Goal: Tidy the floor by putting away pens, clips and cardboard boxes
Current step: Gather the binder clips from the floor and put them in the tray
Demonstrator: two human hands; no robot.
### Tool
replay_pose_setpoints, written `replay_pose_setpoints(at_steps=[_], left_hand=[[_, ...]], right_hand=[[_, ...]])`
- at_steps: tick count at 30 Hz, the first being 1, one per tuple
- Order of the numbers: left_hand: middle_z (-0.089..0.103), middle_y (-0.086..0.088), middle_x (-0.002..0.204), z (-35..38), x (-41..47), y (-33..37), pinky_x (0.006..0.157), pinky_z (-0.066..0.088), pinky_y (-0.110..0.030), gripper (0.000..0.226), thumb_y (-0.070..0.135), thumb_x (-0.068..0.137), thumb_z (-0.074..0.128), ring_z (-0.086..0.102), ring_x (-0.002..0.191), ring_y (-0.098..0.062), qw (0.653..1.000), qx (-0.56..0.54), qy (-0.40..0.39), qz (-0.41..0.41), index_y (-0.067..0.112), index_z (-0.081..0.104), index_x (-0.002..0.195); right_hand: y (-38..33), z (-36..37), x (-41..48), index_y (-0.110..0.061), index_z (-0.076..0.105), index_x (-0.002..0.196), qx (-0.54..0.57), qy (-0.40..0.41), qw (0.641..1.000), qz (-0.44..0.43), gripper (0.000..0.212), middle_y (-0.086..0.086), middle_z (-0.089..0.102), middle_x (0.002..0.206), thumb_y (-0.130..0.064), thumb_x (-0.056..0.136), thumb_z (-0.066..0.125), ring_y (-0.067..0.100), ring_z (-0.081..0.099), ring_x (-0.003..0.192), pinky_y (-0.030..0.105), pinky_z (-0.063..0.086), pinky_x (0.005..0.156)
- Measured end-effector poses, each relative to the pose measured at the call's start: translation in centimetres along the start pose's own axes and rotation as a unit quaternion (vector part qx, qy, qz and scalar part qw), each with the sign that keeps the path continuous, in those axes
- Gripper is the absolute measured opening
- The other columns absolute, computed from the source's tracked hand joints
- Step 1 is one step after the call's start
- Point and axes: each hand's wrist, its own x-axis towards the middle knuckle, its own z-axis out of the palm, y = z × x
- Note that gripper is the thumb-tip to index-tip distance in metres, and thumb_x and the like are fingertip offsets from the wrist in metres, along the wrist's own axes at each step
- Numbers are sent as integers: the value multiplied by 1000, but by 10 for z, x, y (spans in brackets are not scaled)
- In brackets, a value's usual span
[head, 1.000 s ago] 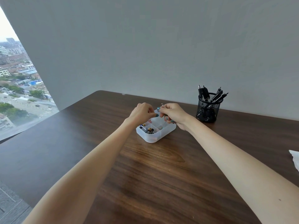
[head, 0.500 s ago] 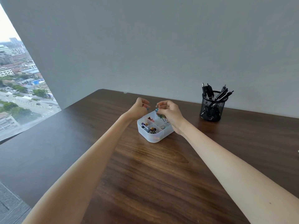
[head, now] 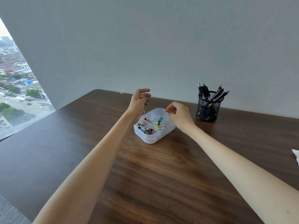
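A translucent white divided box (head: 150,139) sits on the dark wooden table (head: 145,175). It holds a teal clip (head: 160,119), a yellow clip (head: 156,126), a pink clip (head: 147,120) and batteries (head: 148,131). My left hand (head: 138,101) hovers above the box's far left corner, shut on a few small clips; a pink and a blue one show between the fingers, and small bits hang below the hand. My right hand (head: 179,114) is over the box's right rim, its fingers loosely curled and nothing in them. A black mesh pen cup (head: 207,110) full of black pens (head: 216,95) stands to the right.
A grey wall runs right behind the table. A window with a city view lies to the left, beyond the table's left edge. A white sheet of paper (head: 295,156) pokes in at the right edge of the table.
My left hand has risen above the box with clips in it. My right hand has let the teal clip drop into the box and drawn back to the right rim.
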Motion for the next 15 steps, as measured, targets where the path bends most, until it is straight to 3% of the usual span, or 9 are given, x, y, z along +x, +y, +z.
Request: replay_pose_setpoints(at_steps=[3, 5, 7, 10, 12, 15], left_hand=[[57, -3, 95, 8, -3, -4, 70, 46, -20, 30, -4, 100, 37, 52, 79, -10, 999, -20, -34, -23, 2, 50, 125], [57, -5, 98, 11, -6, -14, 69, 48, -19, 32, -6, 99, 36, 53, 78, -11, 998, 17, -47, -31, -1, 48, 128], [57, -5, 100, 11, -10, -24, 69, 50, -19, 30, -3, 100, 38, 54, 78, -10, 997, 46, -56, -35, 1, 49, 127], [57, -2, 96, 8, -12, -27, 69, 49, -24, 26, 2, 101, 40, 56, 76, -10, 995, 61, -65, -41, 7, 52, 123], [58, -3, 95, 8, -13, -26, 67, 47, -30, 24, 3, 101, 40, 57, 77, -11, 992, 88, -76, -39, 10, 53, 119], [62, -3, 93, 9, -15, -23, 57, 48, -24, 20, 2, 100, 43, 57, 79, -14, 990, 101, -90, -33, 8, 54, 115]], right_hand=[[3, -7, 0, -20, 67, 83, -116, -37, 991, -55, 18, -6, 58, 89, -6, 82, 56, 13, 51, 89, 28, 44, 71], [2, -10, 1, -21, 67, 84, -85, -70, 992, -66, 2, -8, 59, 88, -21, 84, 65, 12, 51, 85, 31, 45, 72], [1, -11, 0, -23, 68, 89, -28, -107, 991, -72, 14, -5, 62, 93, -33, 80, 72, 13, 54, 83, 33, 47, 75], [-1, -11, -4, -29, 68, 96, -40, -155, 983, -89, 29, -8, 59, 97, -44, 73, 78, 13, 52, 89, 29, 44, 77], [1, -11, -6, -29, 69, 94, -55, -171, 979, -91, 29, -12, 57, 94, -41, 71, 81, 11, 51, 90, 25, 41, 74], [6, -12, -5, -24, 72, 87, -61, -145, 983, -93, 14, -7, 62, 90, -26, 75, 80, 12, 57, 85, 26, 43, 72]])
